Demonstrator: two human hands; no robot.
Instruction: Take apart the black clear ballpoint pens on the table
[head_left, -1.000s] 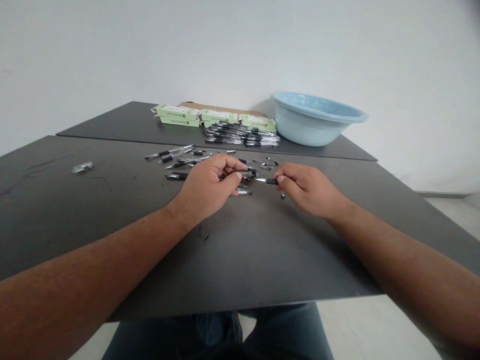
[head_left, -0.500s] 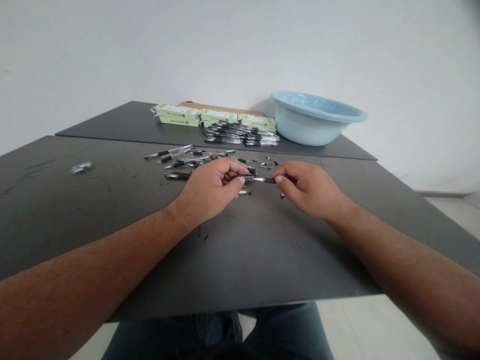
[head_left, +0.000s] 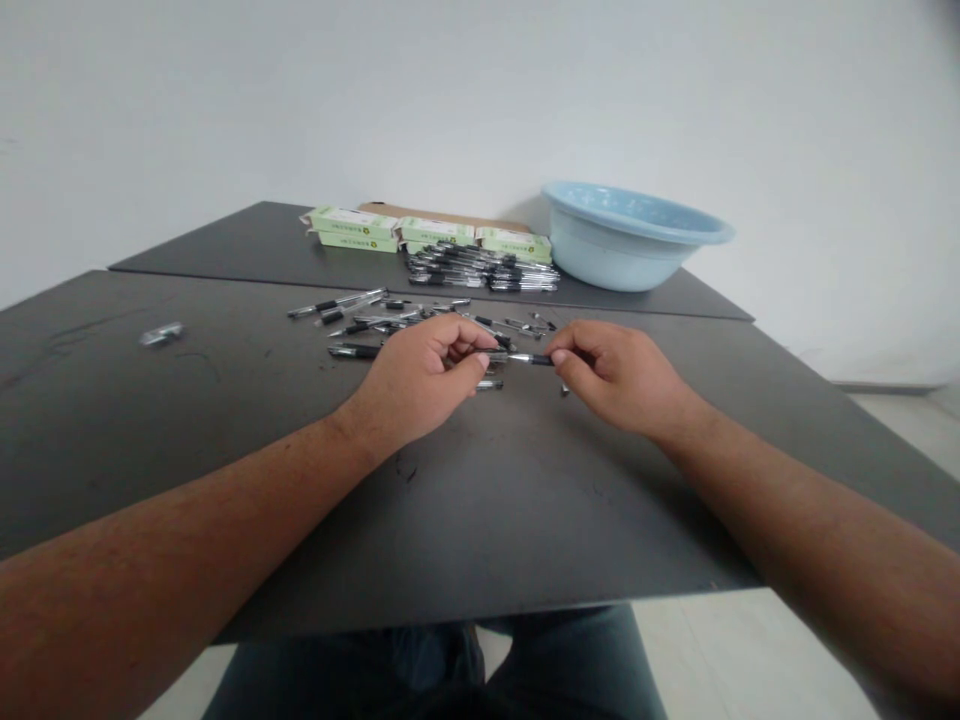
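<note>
My right hand [head_left: 611,375] pinches a pen [head_left: 534,359] by its black grip, with the metal tip pointing left. Between the thumb and fingers of my left hand [head_left: 427,375] is a clear pen cap [head_left: 498,356], held at the pen's tip. Whether the tip sits inside the cap or just at its mouth I cannot tell. Loose pens and pen parts [head_left: 379,322] lie on the dark table just behind my left hand, and some are partly hidden by it.
A heap of clear pens with black grips [head_left: 480,268] lies farther back, in front of stacked green-and-white boxes [head_left: 356,230]. To their right stands a light blue basin [head_left: 626,250]. Some small clear pieces [head_left: 162,334] lie at the left of the table [head_left: 225,400].
Both hands keep nearly the same place and grip. The pen and cap have barely shifted.
</note>
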